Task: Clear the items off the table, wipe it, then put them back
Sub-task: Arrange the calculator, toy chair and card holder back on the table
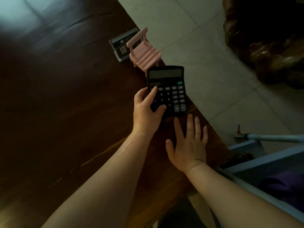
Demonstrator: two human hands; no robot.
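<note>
So from where I'm standing this could be either end of the job, honestly can't call it. The left hand (146,111) has the black calculator (167,91) pinched along its left edge, thumb lying across the low number keys and a fingertip up by the top row of buttons, rest of the fingers tucked underneath where I can't see them. The calculator sits at the right edge of the dark wooden table (65,99), and whether it's resting on the wood or lifted a bit I can't tell from this angle. The right hand (189,145) is just nearer than it, fingers spread wide and flat, palm down, holding nothing, tips nearly at the calculator's near edge.

Further along the same edge there's a little pink toy chair (145,53) standing upright, just beyond the calculator's far end, and a clear acrylic card stand (122,45) right beside it on the left. No cloth or wipe in sight anywhere.

My guess: if clearing is underway, it's barely started, with three things on the table. If it's the putting-back part, it's close to done. The big bare stretch of tabletop on the left doesn't settle it either way
</note>
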